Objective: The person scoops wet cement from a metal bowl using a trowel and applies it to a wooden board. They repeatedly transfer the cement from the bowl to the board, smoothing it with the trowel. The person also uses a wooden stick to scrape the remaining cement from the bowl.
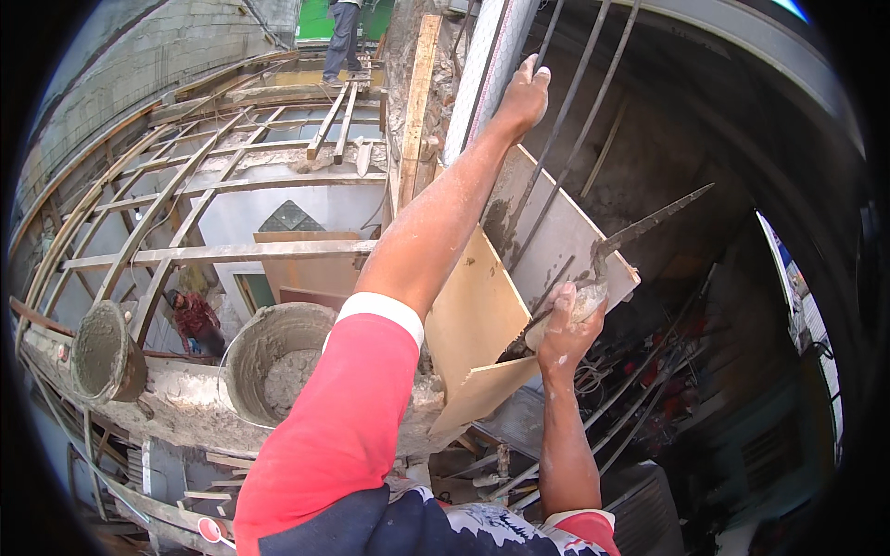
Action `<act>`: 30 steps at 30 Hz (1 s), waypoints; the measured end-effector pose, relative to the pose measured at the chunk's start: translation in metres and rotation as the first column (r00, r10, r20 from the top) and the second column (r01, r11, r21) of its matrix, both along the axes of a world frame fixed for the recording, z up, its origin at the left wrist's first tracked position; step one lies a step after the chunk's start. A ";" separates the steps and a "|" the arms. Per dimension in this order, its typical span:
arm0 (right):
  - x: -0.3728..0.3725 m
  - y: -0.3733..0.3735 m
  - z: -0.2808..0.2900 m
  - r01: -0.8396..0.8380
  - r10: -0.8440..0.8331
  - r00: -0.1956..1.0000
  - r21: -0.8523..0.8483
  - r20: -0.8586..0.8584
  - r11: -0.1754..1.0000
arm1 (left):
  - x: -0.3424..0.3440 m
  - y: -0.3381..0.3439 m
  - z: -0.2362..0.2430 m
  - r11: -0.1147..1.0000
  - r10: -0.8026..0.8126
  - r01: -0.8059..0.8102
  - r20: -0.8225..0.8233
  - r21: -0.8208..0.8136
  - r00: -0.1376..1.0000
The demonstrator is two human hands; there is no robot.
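My right hand (565, 335) is closed around the pale, mortar-smeared handle of a trowel (654, 221). Its narrow blade points up and to the right, past the edge of a plywood box (473, 324). Several steel bars (586, 102) rise out of this box, and grey mortar sticks to its inner boards. My left arm reaches up and away. At its end my left hand (524, 97) has its fingers wrapped round one thin steel bar, beside a pale post covered with wire mesh (477, 83). Part of that grip is hidden by the hand itself.
A large bucket (269, 366) with wet mortar stands on the wall to the left, a smaller bucket (104, 352) beyond it. Wooden roof framing (222, 255) spans a drop. One person (195, 320) is below; another (343, 42) stands far ahead. Poles (649, 371) lie lower right.
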State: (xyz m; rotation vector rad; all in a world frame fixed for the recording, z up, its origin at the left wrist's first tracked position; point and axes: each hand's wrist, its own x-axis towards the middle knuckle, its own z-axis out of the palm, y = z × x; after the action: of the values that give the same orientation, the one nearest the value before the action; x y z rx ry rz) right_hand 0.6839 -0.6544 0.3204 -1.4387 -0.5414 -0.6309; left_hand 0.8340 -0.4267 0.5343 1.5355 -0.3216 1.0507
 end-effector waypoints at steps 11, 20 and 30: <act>-0.012 0.024 0.013 -0.079 0.073 0.995 0.095 0.062 0.992 | -0.036 -0.008 -0.051 0.983 0.086 -0.129 -0.292 -0.134 0.953; -0.025 0.021 0.008 0.050 -0.053 0.993 0.030 0.103 0.998 | -0.330 -0.057 -0.178 0.969 0.246 -0.246 0.163 -0.022 0.955; -0.043 0.000 0.015 0.274 -0.234 0.944 -0.156 0.232 0.949 | -0.509 0.087 -0.340 0.552 0.526 -0.798 -0.641 -0.242 0.558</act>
State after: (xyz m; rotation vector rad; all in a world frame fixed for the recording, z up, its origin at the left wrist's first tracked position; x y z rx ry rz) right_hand 0.6405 -0.6545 0.3355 -1.6445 -0.5960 -0.9688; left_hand 0.3247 -0.3394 0.1946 1.3644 0.9864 1.1405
